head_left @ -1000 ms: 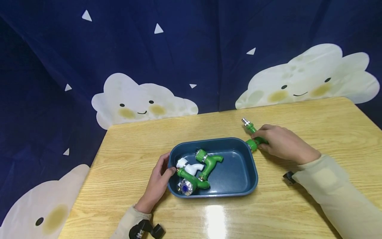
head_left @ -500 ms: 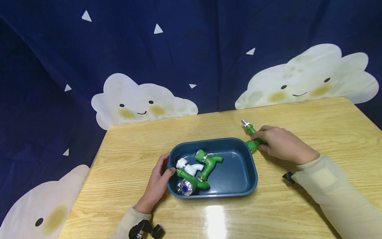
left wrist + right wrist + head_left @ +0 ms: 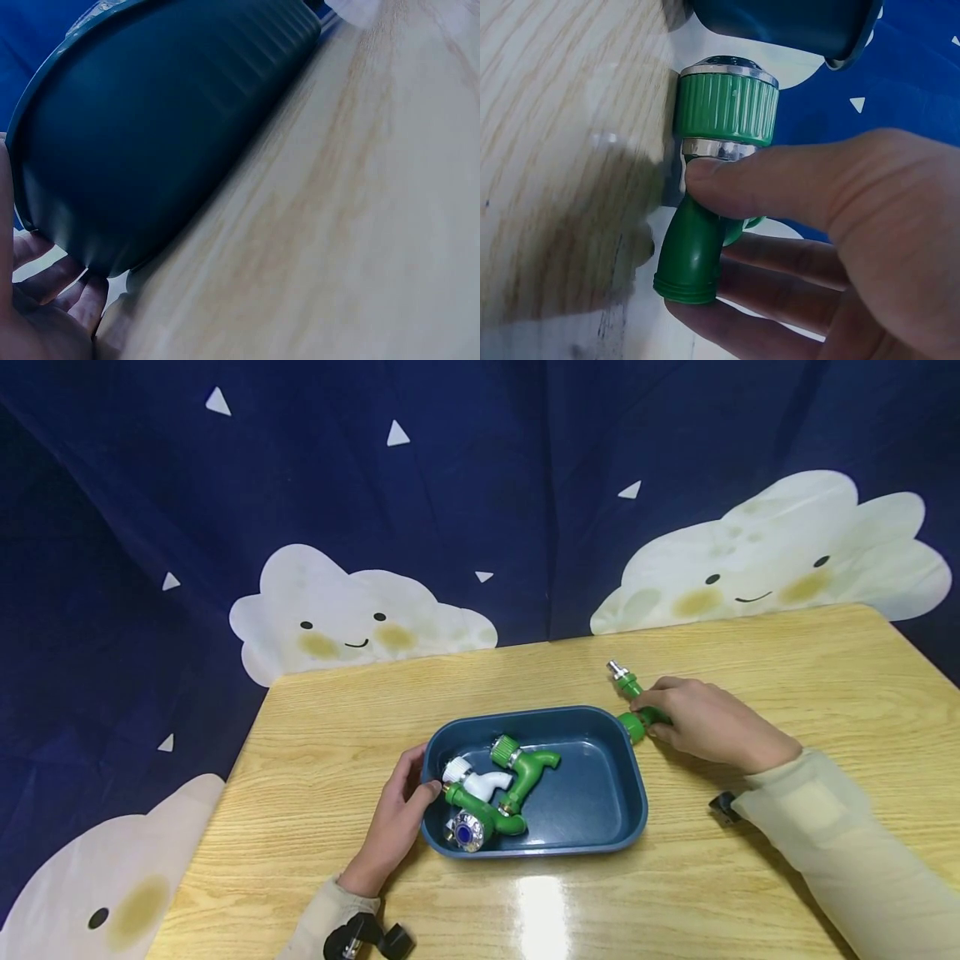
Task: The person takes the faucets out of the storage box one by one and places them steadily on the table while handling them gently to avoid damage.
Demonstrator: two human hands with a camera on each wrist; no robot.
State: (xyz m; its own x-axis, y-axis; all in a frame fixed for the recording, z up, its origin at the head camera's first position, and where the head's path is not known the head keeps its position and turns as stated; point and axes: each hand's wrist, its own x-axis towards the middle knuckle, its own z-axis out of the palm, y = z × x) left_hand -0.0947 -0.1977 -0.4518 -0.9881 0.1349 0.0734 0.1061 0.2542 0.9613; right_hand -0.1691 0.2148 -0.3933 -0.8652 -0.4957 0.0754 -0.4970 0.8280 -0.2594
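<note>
My right hand grips a green plastic tap just right of the blue tub. Its thumb lies across the tap's neck below the ribbed green knob, with the fingers behind the body. A silver nozzle end points toward the back. My left hand holds the left end of the dark blue tub, thumb over the rim, fingers along the outer wall. Inside the tub, toward its left side, lie a white tap, a green tap and another green tap with a silver-blue knob.
The tub stands on a wooden table. Behind it hangs a navy curtain printed with white clouds and triangles. Black wrist mounts sit on both sleeves, one at the left wrist.
</note>
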